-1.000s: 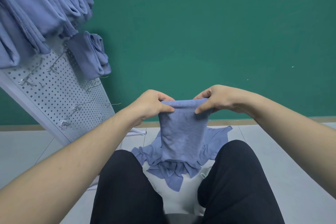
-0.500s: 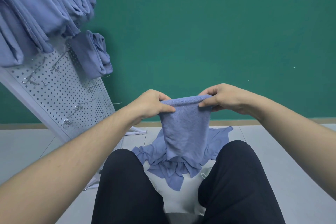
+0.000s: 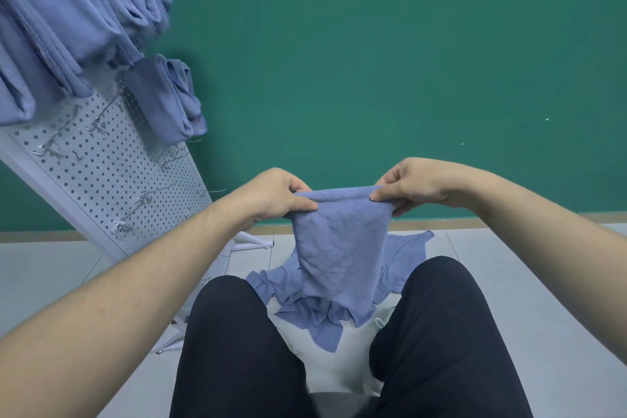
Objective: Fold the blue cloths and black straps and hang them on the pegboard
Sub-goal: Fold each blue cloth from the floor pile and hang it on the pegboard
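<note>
While both hands are pinching the top edge, the blue cloth (image 3: pixel 341 248) is hanging folded
Left hand (image 3: pixel 271 195) and right hand (image 3: pixel 412 185) are each gripping a corner; keeping them level, swinging toward the pegboard (image 3: pixel 101 187) at ten o'clock

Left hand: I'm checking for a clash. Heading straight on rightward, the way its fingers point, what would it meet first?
Probably the right hand, which pinches the other top corner of the folded blue cloth that the left hand holds too; depth unclear.

Pegboard (image 3: pixel 101 176) at left, cloth pile (image 3: pixel 305 309) on floor (image 3: pixel 543 299) between knees.
</note>
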{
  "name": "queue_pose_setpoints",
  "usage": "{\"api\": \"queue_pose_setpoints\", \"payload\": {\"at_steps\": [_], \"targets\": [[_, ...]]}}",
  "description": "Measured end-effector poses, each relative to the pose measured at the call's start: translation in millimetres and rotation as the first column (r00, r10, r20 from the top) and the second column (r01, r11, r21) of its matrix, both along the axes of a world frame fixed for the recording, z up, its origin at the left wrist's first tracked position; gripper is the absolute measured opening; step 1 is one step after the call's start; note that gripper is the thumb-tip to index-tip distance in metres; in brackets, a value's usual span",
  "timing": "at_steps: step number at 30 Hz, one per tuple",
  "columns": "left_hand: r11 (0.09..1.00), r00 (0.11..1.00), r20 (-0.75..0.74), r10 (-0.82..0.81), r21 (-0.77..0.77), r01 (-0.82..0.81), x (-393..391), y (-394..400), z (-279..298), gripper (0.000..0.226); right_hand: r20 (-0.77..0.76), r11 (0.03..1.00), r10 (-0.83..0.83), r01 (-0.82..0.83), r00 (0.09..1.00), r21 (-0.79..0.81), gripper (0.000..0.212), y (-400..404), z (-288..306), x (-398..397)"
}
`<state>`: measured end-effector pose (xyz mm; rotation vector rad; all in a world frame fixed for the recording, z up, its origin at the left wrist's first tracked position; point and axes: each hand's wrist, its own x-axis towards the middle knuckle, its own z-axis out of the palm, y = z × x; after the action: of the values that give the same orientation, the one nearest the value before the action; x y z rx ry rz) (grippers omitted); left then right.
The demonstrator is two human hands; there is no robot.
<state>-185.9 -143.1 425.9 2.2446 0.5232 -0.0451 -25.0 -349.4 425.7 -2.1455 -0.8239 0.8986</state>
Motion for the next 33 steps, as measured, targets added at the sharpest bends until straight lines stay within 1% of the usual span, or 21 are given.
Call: {"api": "queue_pose_setpoints", "payload": {"at_steps": [2,4,5,6,8,9,11,13,15,17,19,21,22,24,25,26,28,29,30,31,33], "targets": [[0.997,0.999,-0.041,-0.034,0.061,0.037,0.0,0.4,1.4,0.015,0.072,1.000,0.018,-0.016,0.997,-0.022,0.021,-0.3,-0.6,-0.9],[0.994,0.998,-0.044,-0.038,0.101,0.042,0.0,2.3,-0.7,0.020,0.116,1.000,0.009,-0.009,0.993,0.007,0.024,-1.2,-2.9,-2.1],[0.996,0.999,-0.022,-0.031,0.078,0.033,0.0,3.2,-2.9,0.022,0.112,0.999,-0.007,0.002,0.994,0.045,0.027,-1.7,-6.0,-2.7],[1.000,1.000,0.017,-0.013,0.013,0.013,-0.3,3.9,-5.3,0.023,0.075,0.994,-0.034,0.026,0.997,0.103,0.030,-1.4,-9.7,-4.0],[0.986,0.992,0.109,0.059,-0.164,-0.041,-0.8,1.1,-8.0,0.022,-0.039,0.961,-0.132,0.138,0.990,0.241,0.036,1.4,-17.6,-7.8],[0.975,0.983,0.158,0.095,-0.214,-0.060,-0.5,-1.2,-9.5,0.023,-0.065,0.930,-0.198,0.208,0.978,0.302,0.041,4.1,-21.2,-10.3],[0.973,0.959,0.251,0.134,-0.218,-0.079,0.7,-8.8,-12.9,0.021,-0.048,0.864,-0.330,0.322,0.943,0.387,0.052,10.9,-28.6,-16.4],[0.969,0.932,0.313,0.181,-0.219,-0.115,2.9,-19.9,-17.8,0.021,0.047,0.810,-0.430,0.362,0.902,0.462,0.057,17.7,-34.6,-25.4],[0.946,0.895,0.351,0.275,-0.266,-0.186,6.9,-29.6,-24.6,0.022,0.096,0.779,-0.447,0.334,0.889,0.531,0.050,23.9,-38.0,-33.1],[0.919,0.846,0.393,0.359,-0.310,-0.246,10.1,-35.1,-30.0,0.021,0.078,0.792,-0.333,0.234,0.940,0.564,0.050,27.1,-38.2,-35.5],[0.918,0.804,0.457,0.380,-0.290,-0.270,10.5,-37.2,-33.6,0.021,0.030,0.821,-0.223,0.171,0.974,0.545,0.048,28.2,-40.9,-32.0],[0.923,0.758,0.528,0.382,-0.263,-0.282,9.5,-37.1,-37.3,0.022,-0.026,0.829,-0.192,0.177,0.981,0.531,0.050,26.0,-45.0,-28.1],[0.918,0.734,0.552,0.396,-0.264,-0.297,8.6,-37.1,-38.6,0.021,-0.058,0.822,-0.209,0.208,0.976,0.531,0.049,23.9,-46.4,-28.3],[0.897,0.695,0.567,0.442,-0.297,-0.328,6.8,-39.4,-40.4,0.021,-0.116,0.784,-0.265,0.284,0.957,0.551,0.038,21.8,-48.0,-32.8],[0.885,0.686,0.561,0.464,-0.328,-0.331,5.9,-40.9,-41.6,0.022,-0.114,0.764,-0.305,0.314,0.946,0.564,0.033,23.2,-48.4,-35.6],[0.876,0.689,0.547,0.476,-0.364,-0.316,4.5,-43.6,-42.3,0.023,-0.087,0.745,-0.352,0.335,0.932,0.577,0.031,25.3,-48.7,-39.1],[0.872,0.743,0.495,0.451,-0.420,-0.250,2.3,-51.4,-44.2,0.026,0.001,0.717,-0.442,0.352,0.897,0.602,0.032,33.4,-52.2,-44.9],[0.874,0.770,0.471,0.430,-0.431,-0.224,2.4,-55.3,-45.6,0.026,0.036,0.706,-0.469,0.350,0.882,0.616,0.033,37.2,-53.2,-48.8],[0.873,0.779,0.462,0.424,-0.436,-0.217,3.3,-57.6,-48.3,0.025,0.052,0.694,-0.484,0.347,0.874,0.631,0.034,40.4,-53.8,-52.4],[0.871,0.767,0.472,0.436,-0.435,-0.228,4.6,-59.4,-49.7,0.022,0.057,0.681,-0.494,0.346,0.867,0.646,0.033,42.9,-53.7,-55.7],[0.861,0.706,0.511,0.489,-0.414,-0.296,8.8,-59.6,-51.4,0.020,0.061,0.667,-0.499,0.337,0.865,0.665,0.031,46.6,-54.7,-60.7]]}}
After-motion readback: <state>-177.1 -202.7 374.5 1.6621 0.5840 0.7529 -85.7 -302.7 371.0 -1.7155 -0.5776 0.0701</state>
